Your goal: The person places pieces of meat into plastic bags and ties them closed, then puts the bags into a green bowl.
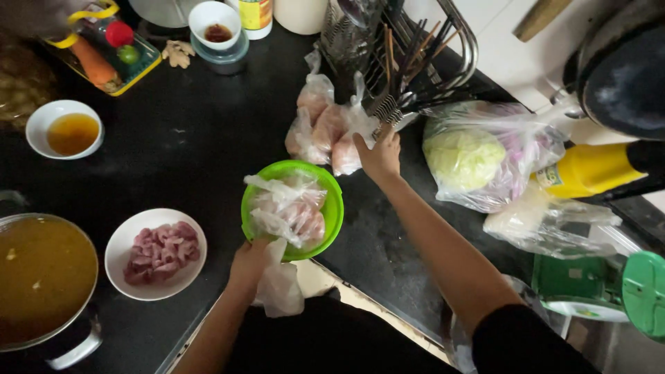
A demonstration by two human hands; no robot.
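Observation:
My left hand (251,262) holds the near rim of a green bowl (334,208) on the black counter, with a crumpled clear plastic bag (279,287) hanging under that hand. Inside the bowl lies a clear bag of pale raw meat (287,208). My right hand (379,156) reaches forward and grips one of several clear bags of raw meat (325,128) piled beyond the bowl, at the foot of a wire utensil rack (409,48).
A white bowl of cut raw meat (156,253) sits left of the green bowl, a pot of broth (41,277) at the far left. A bowl of amber sauce (66,129), a vegetable tray (104,48), bagged cabbage (485,156) and a yellow bottle (589,170) are around.

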